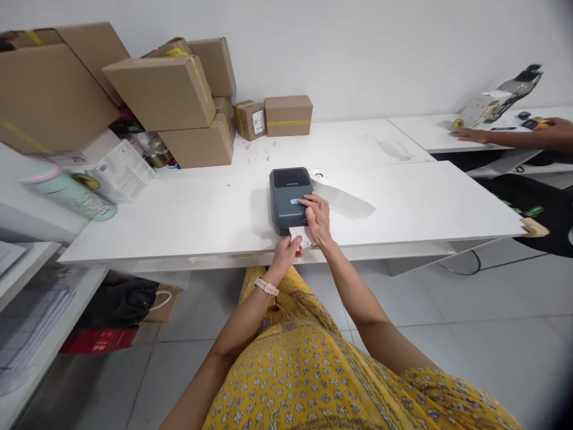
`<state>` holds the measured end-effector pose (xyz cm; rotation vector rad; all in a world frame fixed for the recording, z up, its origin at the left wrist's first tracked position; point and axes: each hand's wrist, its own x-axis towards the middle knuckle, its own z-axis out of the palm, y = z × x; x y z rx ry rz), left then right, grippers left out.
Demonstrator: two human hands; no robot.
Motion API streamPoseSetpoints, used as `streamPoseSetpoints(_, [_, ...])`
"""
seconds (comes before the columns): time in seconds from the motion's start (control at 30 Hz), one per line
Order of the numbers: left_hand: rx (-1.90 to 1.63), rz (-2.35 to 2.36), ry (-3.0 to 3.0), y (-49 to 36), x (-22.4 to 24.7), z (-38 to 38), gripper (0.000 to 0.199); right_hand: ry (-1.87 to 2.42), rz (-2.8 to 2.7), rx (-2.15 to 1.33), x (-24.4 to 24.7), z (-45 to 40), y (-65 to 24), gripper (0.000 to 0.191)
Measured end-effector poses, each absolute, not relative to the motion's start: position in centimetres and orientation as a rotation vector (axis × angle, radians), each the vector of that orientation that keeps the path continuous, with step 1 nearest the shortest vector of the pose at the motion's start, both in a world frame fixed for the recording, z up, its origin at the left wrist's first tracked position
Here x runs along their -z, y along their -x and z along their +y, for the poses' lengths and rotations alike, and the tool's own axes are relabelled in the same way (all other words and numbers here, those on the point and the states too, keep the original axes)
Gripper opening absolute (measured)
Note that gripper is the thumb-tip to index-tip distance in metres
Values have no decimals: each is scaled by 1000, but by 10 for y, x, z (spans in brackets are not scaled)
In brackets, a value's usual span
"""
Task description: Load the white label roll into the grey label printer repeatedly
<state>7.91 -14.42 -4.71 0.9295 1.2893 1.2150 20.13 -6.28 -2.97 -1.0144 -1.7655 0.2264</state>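
Note:
A dark grey label printer [290,197] stands near the front edge of the white table, with a strip of white label paper [301,235] hanging out of its front. My left hand [286,254] is closed, pinching that strip between thumb and fingers just below the printer. On the printer's right front corner rests my right hand [317,218], its fingers stretched across the top by a light blue patch. Its palm side is hidden. A loose strip of white backing paper [347,200] lies on the table to the right of the printer.
Cardboard boxes [161,89] are stacked at the back left, with two small boxes [289,116] beside them. A mint green bottle [71,194] stands at the left edge. At the far right, a co-worker's hand [472,135] touches the other table [425,125].

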Motion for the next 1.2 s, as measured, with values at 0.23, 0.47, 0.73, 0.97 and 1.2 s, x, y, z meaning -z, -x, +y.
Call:
streamPoseSetpoints(0.23, [-1189, 1344, -1149, -60, 52, -160, 41, 1164, -2064, 135, -6, -60, -200, 40])
streamPoseSetpoints(0.47, [-1479, 1552, -1166, -12, 27, -149, 37, 1109, -2185, 173, 0, -56, -194, 38])
streamPoseSetpoints(0.73, [-1427, 1533, -1434, -18, 22, -120, 60, 1033, -1680, -363, 34, -72, -197, 53])
streamPoseSetpoints(0.97, [-1484, 1444, -1424, -23, 6, -117, 61, 1052, -1391, -611, 37, -68, -204, 61])
streamPoseSetpoints(1.2, [-1693, 1178, -1399, -7, -41, -45, 54, 1006, -1546, -503, -39, 5, -198, 70])
